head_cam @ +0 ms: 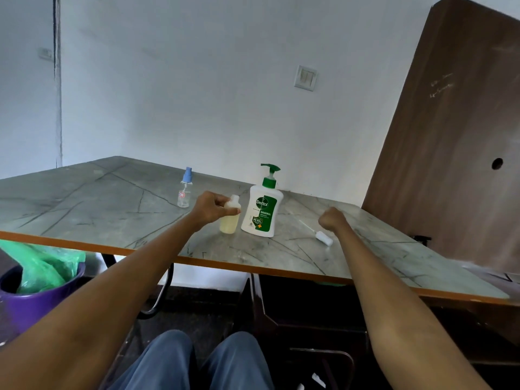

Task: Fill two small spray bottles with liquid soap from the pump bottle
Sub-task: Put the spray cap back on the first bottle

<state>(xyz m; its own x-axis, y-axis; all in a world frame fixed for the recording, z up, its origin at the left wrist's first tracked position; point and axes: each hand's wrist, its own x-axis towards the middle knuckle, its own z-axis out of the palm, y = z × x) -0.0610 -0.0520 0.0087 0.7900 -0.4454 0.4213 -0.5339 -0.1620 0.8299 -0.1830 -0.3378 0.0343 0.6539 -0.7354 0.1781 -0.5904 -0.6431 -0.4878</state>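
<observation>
Head view: left hand point(211, 207) hides bottle point(230, 220) shoulder.

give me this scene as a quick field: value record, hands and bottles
left hand: grips open small bottle, yellowish liquid inside, standing on table
right hand: fist, holds nothing visible
pump bottle: upright, just right of held bottle
spray bottle: blue cap on, looks empty, farther left
sprayer head: white, lying on table near right hand

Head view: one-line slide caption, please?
Left hand grips uncapped small bottle of yellowish soap beside white green-pump soap bottle; right hand fisted.
</observation>
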